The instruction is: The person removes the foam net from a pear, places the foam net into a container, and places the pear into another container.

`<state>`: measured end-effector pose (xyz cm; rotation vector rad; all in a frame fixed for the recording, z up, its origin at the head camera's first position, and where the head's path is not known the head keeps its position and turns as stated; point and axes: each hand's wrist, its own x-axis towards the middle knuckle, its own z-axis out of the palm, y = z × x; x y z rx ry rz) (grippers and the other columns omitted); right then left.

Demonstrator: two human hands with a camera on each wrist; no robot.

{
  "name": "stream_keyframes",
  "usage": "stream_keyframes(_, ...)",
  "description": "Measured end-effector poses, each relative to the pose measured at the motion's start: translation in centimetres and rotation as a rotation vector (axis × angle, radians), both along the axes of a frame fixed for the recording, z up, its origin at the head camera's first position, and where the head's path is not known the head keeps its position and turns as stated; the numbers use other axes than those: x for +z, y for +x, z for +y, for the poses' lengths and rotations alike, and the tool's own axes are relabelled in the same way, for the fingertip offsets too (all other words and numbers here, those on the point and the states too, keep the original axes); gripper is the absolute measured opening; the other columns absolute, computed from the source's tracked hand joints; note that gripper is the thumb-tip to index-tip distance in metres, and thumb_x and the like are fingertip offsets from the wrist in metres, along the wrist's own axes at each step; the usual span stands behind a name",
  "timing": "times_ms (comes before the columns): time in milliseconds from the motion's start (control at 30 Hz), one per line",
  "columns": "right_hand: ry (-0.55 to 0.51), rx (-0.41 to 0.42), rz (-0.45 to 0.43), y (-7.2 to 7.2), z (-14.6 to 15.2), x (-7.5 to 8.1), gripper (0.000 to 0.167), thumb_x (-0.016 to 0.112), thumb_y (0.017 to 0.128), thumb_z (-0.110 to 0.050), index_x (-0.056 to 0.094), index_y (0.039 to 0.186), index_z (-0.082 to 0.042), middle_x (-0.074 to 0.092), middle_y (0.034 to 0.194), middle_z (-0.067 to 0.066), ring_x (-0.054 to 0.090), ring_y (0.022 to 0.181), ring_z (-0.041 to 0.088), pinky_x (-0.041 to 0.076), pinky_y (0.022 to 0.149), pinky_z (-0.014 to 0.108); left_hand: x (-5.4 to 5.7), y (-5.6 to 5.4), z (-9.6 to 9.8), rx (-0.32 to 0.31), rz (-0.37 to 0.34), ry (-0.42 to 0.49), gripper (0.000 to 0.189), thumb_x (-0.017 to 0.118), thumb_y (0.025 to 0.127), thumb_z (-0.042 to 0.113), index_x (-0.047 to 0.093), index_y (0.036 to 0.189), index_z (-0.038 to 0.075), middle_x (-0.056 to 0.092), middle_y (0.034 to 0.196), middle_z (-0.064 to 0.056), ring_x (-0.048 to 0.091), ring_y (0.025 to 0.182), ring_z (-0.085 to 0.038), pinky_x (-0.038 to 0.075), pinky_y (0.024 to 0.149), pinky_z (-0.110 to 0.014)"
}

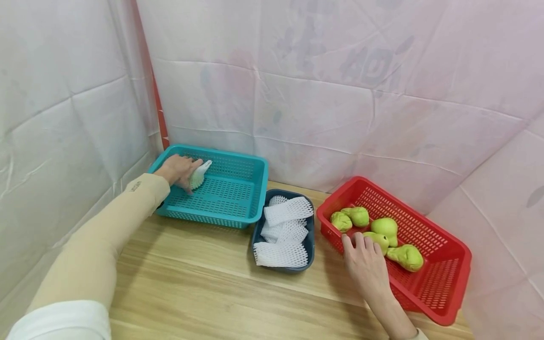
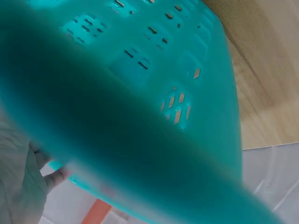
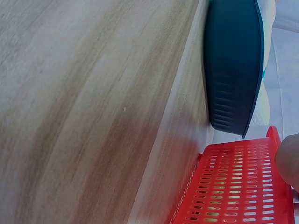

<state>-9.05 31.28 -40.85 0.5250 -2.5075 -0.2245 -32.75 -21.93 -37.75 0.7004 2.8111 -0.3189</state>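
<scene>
Inside the teal basket [image 1: 229, 208], on its left side, my left hand [image 1: 180, 171] holds a pear in a white foam net sleeve [image 1: 198, 177], thumb and fingers on either side of it. From the left wrist, the basket's blurred wall covers most of the view, and only part of the left hand [image 2: 23, 172] shows. My right hand [image 1: 365, 264] reaches over the near rim of the red basket [image 1: 450, 278], its fingers loosely bent beside a green pear [image 1: 379, 241]. Several more green pears [image 1: 384, 228] lie around it. In the right wrist view, part of the right hand [image 3: 288, 161] overlaps the red rim.
Between the two baskets stands a dark blue bin [image 1: 313, 236] piled with white foam net sleeves [image 1: 281, 255]. All three rest on a wood-grain table [image 1: 204, 283]. Pale printed cloth [image 1: 297, 104] hangs close behind and at both sides.
</scene>
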Motion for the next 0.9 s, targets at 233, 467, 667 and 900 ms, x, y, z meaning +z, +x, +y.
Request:
stream_keyframes(233,-0.005,0.002,0.002,-0.08,0.07,-0.03,0.026,0.039,0.101,-0.013,0.059,0.109,0.001,0.056,0.093,0.022,0.052,0.078,0.04,0.041,0.064,0.045,-0.08,-0.17,-0.28,-0.052,0.019,-0.059,0.101,0.095,0.068,0.056,0.045,0.138,0.004,0.067,0.13,-0.025,0.065,0.119,-0.044,0.051,0.105,-0.061)
stream_keyframes(467,-0.003,0.005,0.002,-0.1,-0.04,0.04,0.025,0.04,0.101,-0.013,0.06,0.109,0.001,0.057,0.093,0.022,0.053,0.079,0.04,0.042,0.065,0.046,-0.22,-0.19,-0.22,-0.043,0.024,-0.081,0.095,0.094,0.071,0.056,0.055,0.136,-0.001,0.067,0.133,-0.024,0.062,0.125,-0.044,0.048,0.11,-0.061)
stream_keyframes(667,-0.004,0.006,0.007,-0.2,-0.12,0.06,0.027,0.038,0.101,-0.013,0.06,0.108,0.001,0.056,0.093,0.022,0.052,0.078,0.04,0.041,0.065,0.045,-0.42,-0.22,-0.2,-0.078,0.055,-0.081,0.091,0.094,0.072,0.051,0.056,0.136,-0.001,0.067,0.134,-0.025,0.061,0.127,-0.045,0.048,0.11,-0.06)
stream_keyframes(900,-0.007,0.005,0.003,-0.27,-0.03,-0.02,0.027,0.039,0.101,-0.014,0.06,0.109,0.001,0.056,0.093,0.022,0.052,0.079,0.04,0.041,0.065,0.046,-0.51,-0.21,0.04,-0.123,0.086,-0.083,0.088,0.095,0.072,0.05,0.056,0.136,0.002,0.067,0.135,-0.024,0.06,0.13,-0.046,0.046,0.113,-0.061)
